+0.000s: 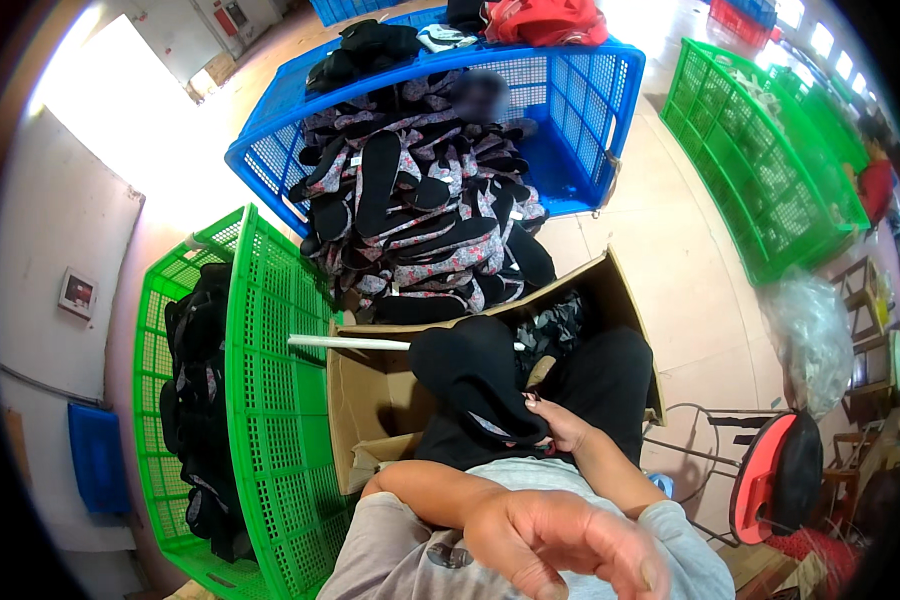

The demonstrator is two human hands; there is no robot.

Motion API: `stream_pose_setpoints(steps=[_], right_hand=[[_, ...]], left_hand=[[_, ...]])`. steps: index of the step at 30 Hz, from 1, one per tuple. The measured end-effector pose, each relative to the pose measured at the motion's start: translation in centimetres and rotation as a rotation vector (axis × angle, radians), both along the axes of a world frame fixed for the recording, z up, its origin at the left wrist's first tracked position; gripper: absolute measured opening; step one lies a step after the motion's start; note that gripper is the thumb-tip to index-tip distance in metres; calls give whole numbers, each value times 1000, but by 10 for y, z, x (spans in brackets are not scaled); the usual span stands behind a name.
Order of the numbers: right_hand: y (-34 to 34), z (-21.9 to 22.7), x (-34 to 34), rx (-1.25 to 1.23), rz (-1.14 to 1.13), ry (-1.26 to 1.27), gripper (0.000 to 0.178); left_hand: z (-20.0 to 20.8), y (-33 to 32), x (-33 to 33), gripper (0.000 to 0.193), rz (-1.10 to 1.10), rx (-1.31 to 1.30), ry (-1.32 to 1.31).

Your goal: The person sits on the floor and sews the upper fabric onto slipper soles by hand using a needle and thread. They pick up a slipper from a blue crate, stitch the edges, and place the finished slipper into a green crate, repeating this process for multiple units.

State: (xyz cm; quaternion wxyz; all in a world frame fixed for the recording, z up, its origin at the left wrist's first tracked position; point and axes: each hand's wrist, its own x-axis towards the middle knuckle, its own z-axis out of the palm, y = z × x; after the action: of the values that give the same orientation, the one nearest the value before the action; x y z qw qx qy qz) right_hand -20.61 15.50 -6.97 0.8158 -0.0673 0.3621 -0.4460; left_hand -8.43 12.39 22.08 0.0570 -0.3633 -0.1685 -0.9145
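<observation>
My right hand (562, 425) grips the edge of a black cloth slipper (470, 375) with some patterned lining showing at its opening. The slipper lies over my lap, its broad rounded end pointing away from me. My left hand (570, 545) is raised close to the camera, fingers curved and apart from the thumb, with nothing visible in it. A white stick (350, 342) pokes out to the left from behind the slipper, across the edge of an open cardboard box (355, 400). Dark crumpled pieces (550, 330) lie in the box's far part.
Ahead, a tipped blue crate (580, 130) spills a heap of floral-and-black slippers (420, 210). At my left stands a green crate (280, 400) holding black slippers (205, 330). Right are another green crate (740, 170), a red-and-black stool (770, 480) and a clear plastic bag (812, 335).
</observation>
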Motion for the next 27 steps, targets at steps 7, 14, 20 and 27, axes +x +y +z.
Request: stream_pose_setpoints(steps=[7,14,20,27], right_hand=[[2,-12,-1,-32,3,-26,47],[2,-9,-3,-41,26,-19,47],[0,9,2,-9,15,13,47],[2,-9,-4,-30,10,-45,47]], left_hand=[[-7,-7,3,37,57,-21,34],[-4,-6,-4,41,5,-70,65],[-14,6,1,49,-21,110,74],[-7,-5,-12,39,25,-11,109]])
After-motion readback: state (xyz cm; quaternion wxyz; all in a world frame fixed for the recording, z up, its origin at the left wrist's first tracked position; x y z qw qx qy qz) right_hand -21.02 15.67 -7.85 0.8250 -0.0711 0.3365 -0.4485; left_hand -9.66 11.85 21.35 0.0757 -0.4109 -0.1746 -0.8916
